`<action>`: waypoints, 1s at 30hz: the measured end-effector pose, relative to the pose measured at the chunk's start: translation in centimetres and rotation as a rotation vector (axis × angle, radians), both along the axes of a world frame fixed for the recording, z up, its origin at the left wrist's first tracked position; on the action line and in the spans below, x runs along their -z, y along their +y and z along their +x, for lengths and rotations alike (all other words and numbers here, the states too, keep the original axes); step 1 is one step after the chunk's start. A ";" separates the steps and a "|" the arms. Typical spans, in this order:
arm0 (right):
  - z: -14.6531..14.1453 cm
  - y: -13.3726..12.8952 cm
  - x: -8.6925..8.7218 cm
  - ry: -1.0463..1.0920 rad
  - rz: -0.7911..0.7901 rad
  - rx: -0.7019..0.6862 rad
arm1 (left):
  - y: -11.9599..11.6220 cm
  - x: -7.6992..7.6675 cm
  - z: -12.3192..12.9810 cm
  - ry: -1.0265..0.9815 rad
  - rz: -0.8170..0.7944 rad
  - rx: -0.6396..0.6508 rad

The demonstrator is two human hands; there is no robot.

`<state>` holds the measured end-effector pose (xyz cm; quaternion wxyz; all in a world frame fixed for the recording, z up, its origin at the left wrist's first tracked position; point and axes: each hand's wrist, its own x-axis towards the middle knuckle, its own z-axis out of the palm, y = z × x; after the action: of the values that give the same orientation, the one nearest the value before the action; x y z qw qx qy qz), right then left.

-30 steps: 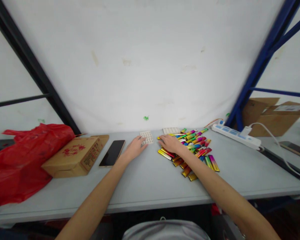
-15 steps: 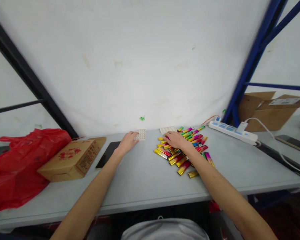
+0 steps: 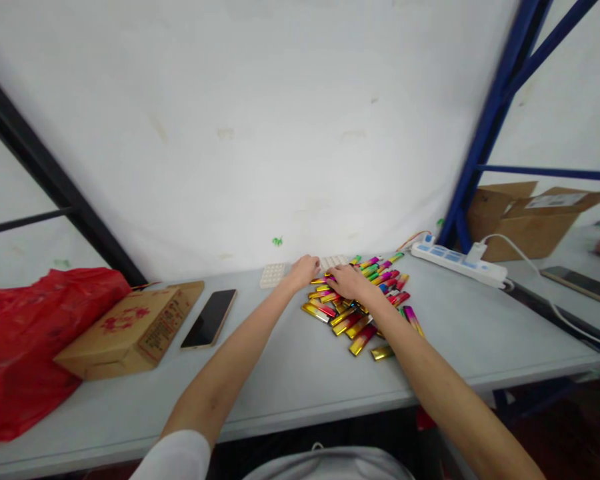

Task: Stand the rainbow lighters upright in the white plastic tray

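Shiny multicoloured lighters (image 3: 361, 339) lie in a loose pile on the grey table, gold, red, purple and green. My right hand (image 3: 347, 281) rests over the upper left of the pile, its fingers stretched to the left and slightly apart. Close by on the left, my left hand (image 3: 305, 269) has its fingers curled together; anything between them is too small to make out. Behind the hands, against the wall, a white holed tray (image 3: 336, 261) is partly covered. Another white holed tray (image 3: 273, 275) lies left of my left hand.
On the left are a black phone (image 3: 210, 319), a brown cardboard box (image 3: 123, 333) and a red plastic bag (image 3: 35, 347). To the right sit a white power strip (image 3: 460, 262) with a cable, an open carton (image 3: 530, 227) and another dark phone (image 3: 583, 285). A blue metal post (image 3: 485, 133) rises there.
My left hand has moved right, from the left tray to beside the right tray and the lighters. My right hand stays over the pile. The view has shifted slightly.
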<state>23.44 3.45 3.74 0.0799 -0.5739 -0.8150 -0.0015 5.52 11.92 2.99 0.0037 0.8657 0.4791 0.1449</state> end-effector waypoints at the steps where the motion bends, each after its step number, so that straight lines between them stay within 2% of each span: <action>1: 0.0 0.0 0.0 -0.002 0.005 0.003 | 0.5 0.2 0.1 -0.001 -0.007 0.008; 4: -0.2 -0.1 0.1 -0.008 0.030 0.014 | 1.3 0.7 0.0 -0.006 -0.026 0.048; 8: -0.3 -0.3 0.1 -0.011 0.045 0.020 | 1.6 1.0 0.0 -0.039 -0.026 0.029; 12: -0.3 -0.2 0.0 -0.009 0.029 0.015 | 1.4 0.3 -0.2 -0.083 -0.019 0.037; 15: -0.4 -0.1 0.0 -0.005 0.025 0.004 | 0.1 -0.7 -1.5 -0.116 0.001 0.047; 19: -0.6 -0.2 0.2 0.012 0.028 0.025 | -2.9 -2.1 -5.2 -0.163 0.025 0.055; 24: -0.4 -0.3 -0.1 0.044 0.031 0.015 | -8.4 -3.5 -11.6 -0.268 -0.013 0.117; 27: -0.2 -0.2 -0.3 0.042 0.025 -0.003 | -12.4 -3.8 -15.1 -0.270 -0.073 0.103; 30: 0.2 0.0 -0.5 0.052 0.009 0.001 | -15.7 -3.5 -17.5 -0.298 -0.142 0.073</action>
<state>23.66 3.45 4.21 0.1037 -0.5738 -0.8124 0.0098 -11.95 -3.78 6.52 0.1412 0.8489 0.4507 0.2374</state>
